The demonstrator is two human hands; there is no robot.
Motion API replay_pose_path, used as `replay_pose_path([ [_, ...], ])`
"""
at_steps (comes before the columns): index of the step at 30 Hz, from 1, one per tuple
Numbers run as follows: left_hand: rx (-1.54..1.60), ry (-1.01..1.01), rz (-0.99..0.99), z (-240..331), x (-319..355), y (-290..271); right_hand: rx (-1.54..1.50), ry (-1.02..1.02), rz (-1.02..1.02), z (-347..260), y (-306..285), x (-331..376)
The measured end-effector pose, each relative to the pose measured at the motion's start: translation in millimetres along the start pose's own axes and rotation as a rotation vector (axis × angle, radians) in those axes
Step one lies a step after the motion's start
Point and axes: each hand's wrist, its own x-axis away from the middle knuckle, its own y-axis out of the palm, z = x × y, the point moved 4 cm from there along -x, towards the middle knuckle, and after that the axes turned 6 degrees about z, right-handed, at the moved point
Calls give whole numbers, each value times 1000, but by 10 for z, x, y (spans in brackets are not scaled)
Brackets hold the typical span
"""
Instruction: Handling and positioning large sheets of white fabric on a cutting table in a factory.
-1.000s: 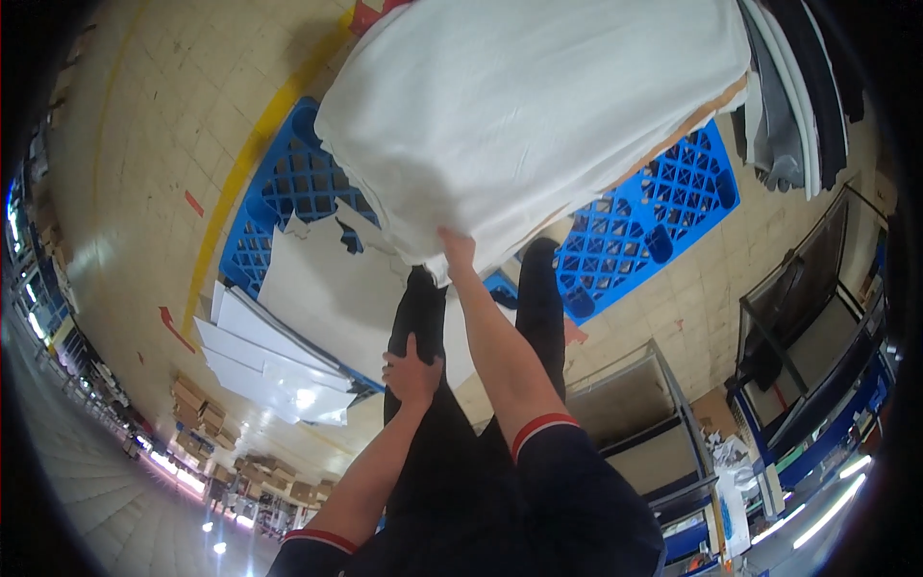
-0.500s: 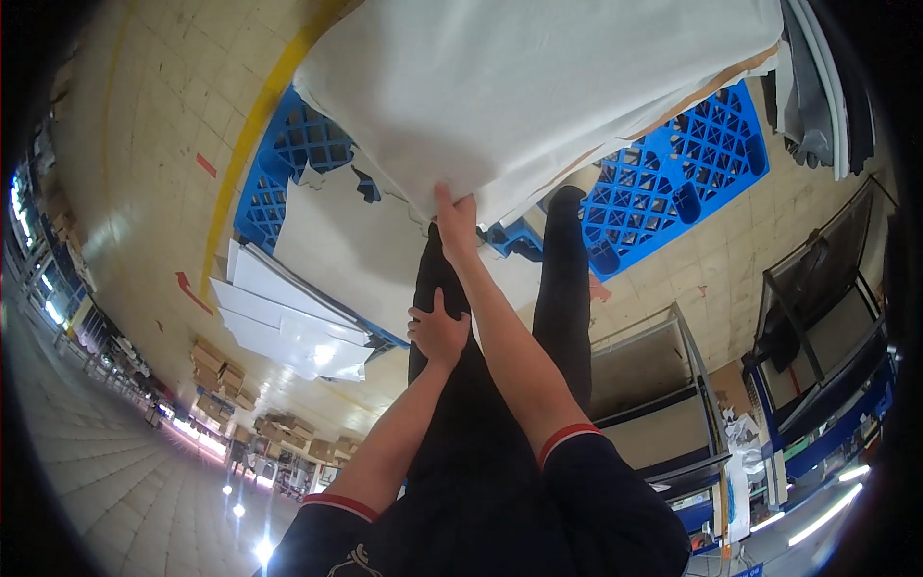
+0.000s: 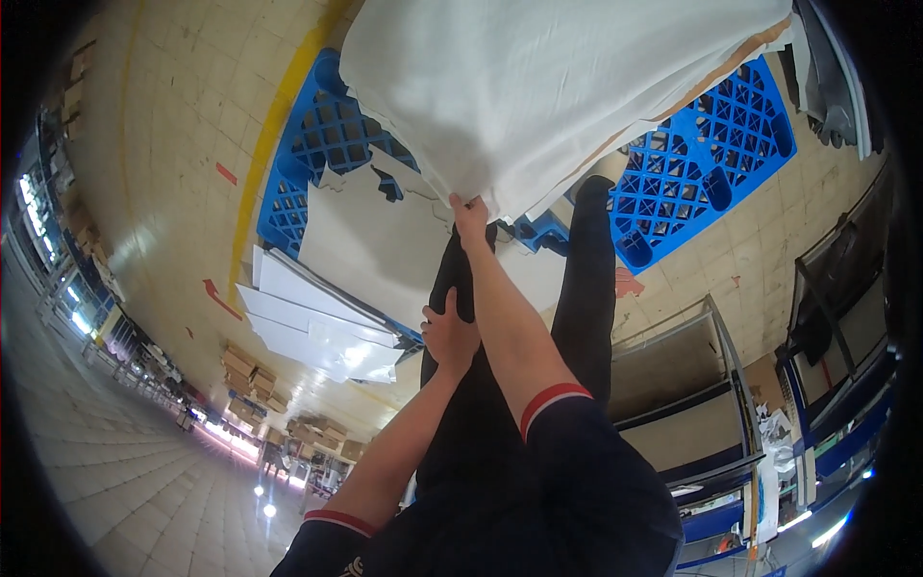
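A large white sheet (image 3: 538,96), soft-looking like fabric or thin board, spreads across the top of the view with a brown strip along its right edge. My right hand (image 3: 470,223) is at its near corner, thumb and fingers closed on the edge. My left hand (image 3: 450,332) lies on my dark trouser leg, holding nothing, with its fingers apart. Under the white sheet sits a blue plastic pallet (image 3: 716,188) with a lattice top. Beneath the corner, a pale grey sheet (image 3: 370,226) with torn, jagged edges lies on the pallet.
White panels (image 3: 317,317) are stacked at the pallet's near left. A yellow floor line (image 3: 252,197) runs along its left. Dark-framed carts (image 3: 678,385) stand at the near right, and grey gloves (image 3: 838,127) hang at the far right. Cardboard boxes (image 3: 252,375) are piled farther left.
The whole view has shifted, so the scene sits farther right. My right thumb and fingers now close more tightly at the sheet's corner. My left hand stays on my leg.
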Motion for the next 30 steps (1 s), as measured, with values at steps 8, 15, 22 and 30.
replay_pose_path([
  [8, -38, 106, -24, -167, -260, -218, 169, -618, 560, -339, -326, 666],
  [15, -34, 114, -67, -305, -293, -191, 73, -254, 529, 12, -410, 110],
  [22, 6, 110, -21, -303, -293, -158, 498, -154, 602, 314, -341, 95],
  [30, 4, 107, -17, -346, -253, -132, 63, -362, 504, 355, -344, -56],
])
